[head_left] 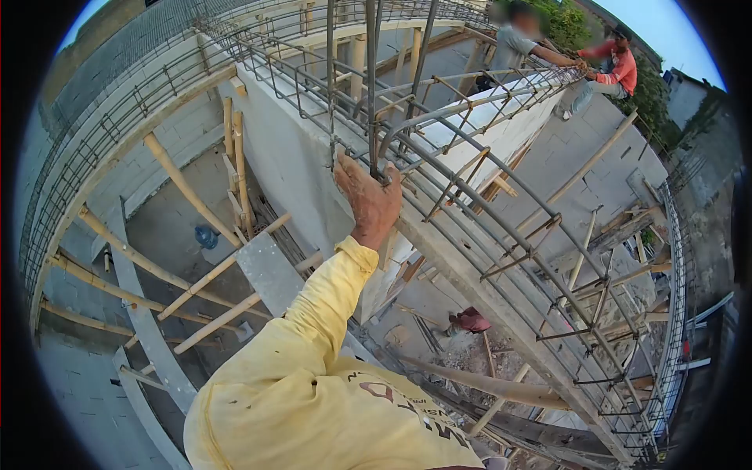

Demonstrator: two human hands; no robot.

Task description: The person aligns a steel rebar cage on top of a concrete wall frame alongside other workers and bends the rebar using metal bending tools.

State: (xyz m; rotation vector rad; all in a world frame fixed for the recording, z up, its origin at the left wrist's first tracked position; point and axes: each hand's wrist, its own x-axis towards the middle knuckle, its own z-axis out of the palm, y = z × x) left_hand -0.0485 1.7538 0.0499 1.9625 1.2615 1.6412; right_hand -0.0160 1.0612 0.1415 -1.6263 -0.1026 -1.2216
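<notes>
My left hand [368, 196], at the end of a yellow sleeve, is closed around the foot of an upright rebar [371, 94] at the wall corner. The bar passes between the thumb and the fingers, whose tips are partly hidden. Other upright bars stand close beside it. To the right of the hand, a long rebar cage [486, 168] with tied stirrups runs along the top of the concrete beam [478, 290]. A smooth grey wall [282, 133] drops away on the hand's left. My right hand is out of view.
Two people, one in a grey shirt [513, 47] and one in a red top [624, 69], have their hands at the cage's far end. Bamboo poles [184, 184] and a plank [270, 270] cross below on the left. Rubble [470, 352] lies far below.
</notes>
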